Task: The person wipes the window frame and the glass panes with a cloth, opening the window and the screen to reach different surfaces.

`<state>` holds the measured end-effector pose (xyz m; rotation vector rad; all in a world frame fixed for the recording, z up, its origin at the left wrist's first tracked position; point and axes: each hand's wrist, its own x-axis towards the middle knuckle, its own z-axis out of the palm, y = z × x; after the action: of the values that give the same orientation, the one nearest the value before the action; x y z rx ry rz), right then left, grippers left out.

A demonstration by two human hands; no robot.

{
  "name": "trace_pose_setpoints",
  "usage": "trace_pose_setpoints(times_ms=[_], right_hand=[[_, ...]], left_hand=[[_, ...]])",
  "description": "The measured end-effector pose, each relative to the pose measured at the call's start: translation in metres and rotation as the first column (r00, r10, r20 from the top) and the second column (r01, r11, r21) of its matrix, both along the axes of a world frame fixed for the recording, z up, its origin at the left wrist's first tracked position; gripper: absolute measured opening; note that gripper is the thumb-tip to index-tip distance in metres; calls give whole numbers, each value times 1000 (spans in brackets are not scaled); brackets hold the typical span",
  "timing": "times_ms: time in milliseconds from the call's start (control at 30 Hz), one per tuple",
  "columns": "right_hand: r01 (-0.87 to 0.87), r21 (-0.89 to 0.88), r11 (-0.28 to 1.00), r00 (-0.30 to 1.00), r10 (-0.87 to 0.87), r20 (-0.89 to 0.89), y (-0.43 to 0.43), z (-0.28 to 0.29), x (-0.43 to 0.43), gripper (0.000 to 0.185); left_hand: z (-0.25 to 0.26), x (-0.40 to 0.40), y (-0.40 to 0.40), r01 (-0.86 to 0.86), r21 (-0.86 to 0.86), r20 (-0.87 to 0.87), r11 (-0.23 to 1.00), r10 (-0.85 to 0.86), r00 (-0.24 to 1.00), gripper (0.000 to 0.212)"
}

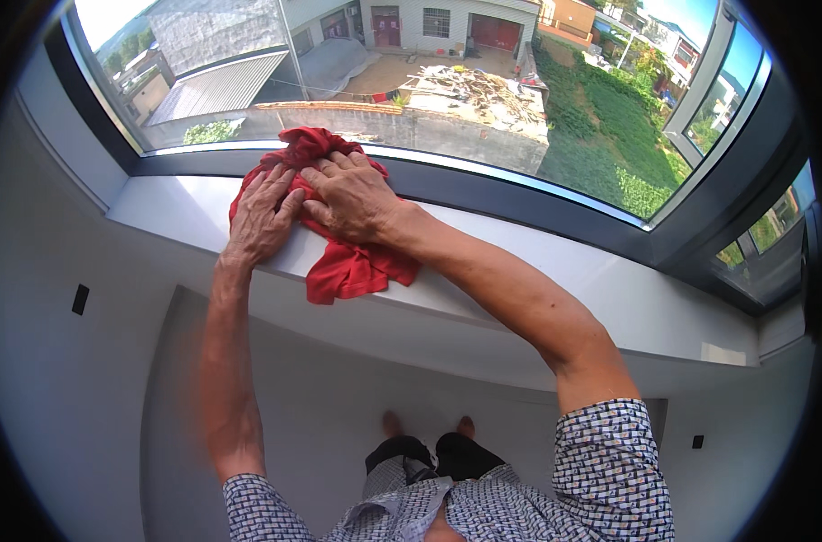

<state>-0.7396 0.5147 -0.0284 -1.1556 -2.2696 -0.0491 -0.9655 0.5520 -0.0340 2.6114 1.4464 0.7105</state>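
Note:
A bunched red cloth (pixel 360 261) lies on the white windowsill (pixel 546 251) and is heaped up against the dark window frame (pixel 492 193). One end of it hangs over the sill's front edge. My left hand (pixel 265 213) presses on the cloth's left side, fingers pointing to the window. Beside it, my right hand (pixel 353 196) bears down on the middle of the cloth with its fingers bent into the folds. Both thumbs point inward, close to each other. The hands cover part of the cloth.
Above the frame stands the window glass (pixel 478 142), with a yard and buildings beyond. At the right, another window section (pixel 763 244) appears beside a dark upright. Below the sill are the pale wall, the grey floor (pixel 329 379) and my feet. A dark wall plate (pixel 80 299) sits at left.

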Motion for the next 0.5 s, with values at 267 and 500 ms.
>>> trace_pose_setpoints(times_ms=[267,500], right_hand=[[152,20,988,987,-153,57,-112,-7,155,65],[334,-53,941,940,-328,95,-223,-2,261,66]], left_hand=[[12,158,-92,203,-18,-65,979,-203,977,69],[-4,275,-154,438,57,-22,897,-437,899,70]])
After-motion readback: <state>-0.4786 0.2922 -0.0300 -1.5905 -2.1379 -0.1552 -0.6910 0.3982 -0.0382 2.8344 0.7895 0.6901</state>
